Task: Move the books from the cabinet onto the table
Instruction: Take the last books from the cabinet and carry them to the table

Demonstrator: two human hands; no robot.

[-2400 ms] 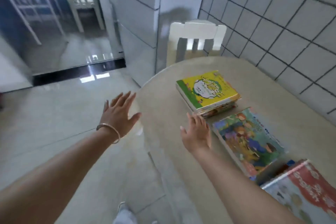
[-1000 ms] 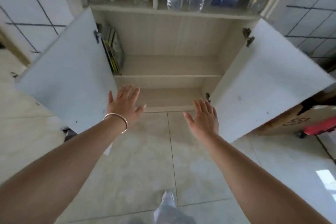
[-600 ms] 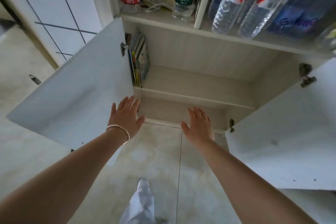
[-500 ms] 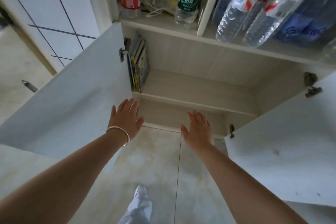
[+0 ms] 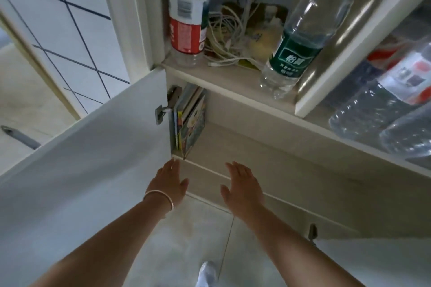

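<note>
Reaching toward cabinet (image 5: 268, 147) | left hand (image 5: 169, 185), right hand (image 5: 242, 187): fingers straight, together, empty | books (image 5: 190, 121) upright at 11 o'clock

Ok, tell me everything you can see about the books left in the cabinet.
The books are a small group of thin, colourful paperbacks, the outermost with a cartoon cover. They stand on edge, leaning left against the cabinet's side wall beside the door hinge, on the shelf under the bottles. Both hands are open below them; neither the left hand nor the right hand touches them.
</note>
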